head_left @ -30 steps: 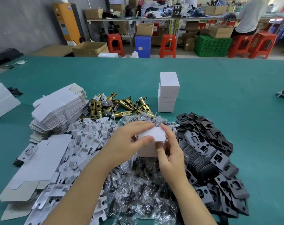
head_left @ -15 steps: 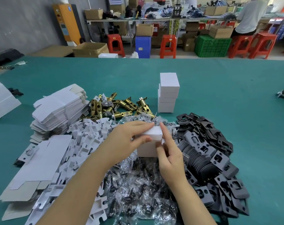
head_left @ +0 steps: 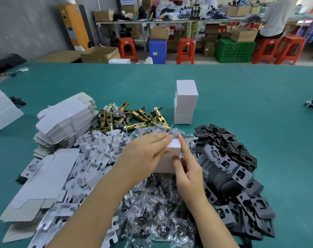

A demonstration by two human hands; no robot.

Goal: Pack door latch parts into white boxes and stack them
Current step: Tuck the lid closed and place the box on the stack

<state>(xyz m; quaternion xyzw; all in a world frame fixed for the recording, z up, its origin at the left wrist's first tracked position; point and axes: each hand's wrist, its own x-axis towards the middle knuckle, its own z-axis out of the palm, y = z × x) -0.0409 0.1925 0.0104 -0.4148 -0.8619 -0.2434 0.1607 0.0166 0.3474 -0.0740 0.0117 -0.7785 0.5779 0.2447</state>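
Head view: the person holds a small white cardboard box (head_left: 170, 158) above the pile of clear plastic bags of dark screws (head_left: 152, 212), low over the green felt table (head_left: 241, 97).

Risks from here, as judgement:
- End flap looks just about closed; if the tuck tab isn't fully seated it can spring open when the box is let go, and the parts could spill out.
- The stack of four closed white boxes (head_left: 185, 102) behind is already a bit staggered, top box offset to the right. Setting another on off-centre could tip it toward the brass-coloured metal latch bolts (head_left: 132, 117) just beside it.
- The bag pile below is slippery and uneven, bad place to rest the box while pressing.

Fingers:
- Left hand (head_left: 143, 156) is wrapped over the box from the left, fingers (head_left: 159, 139) extended along the top edge, thumb curled onto the near face. Grasping the box.
- Right hand (head_left: 186, 169) is at the box's right end, index finger straight and pressing the far corner, thumb against the near face; the other fingers are loosely curled. Pinching the box end.

Nearby: black metal strike plates (head_left: 232, 167) heaped to the right, flat white box blanks (head_left: 66, 120) stacked left, white die-cut cardboard inserts (head_left: 91, 158) between.
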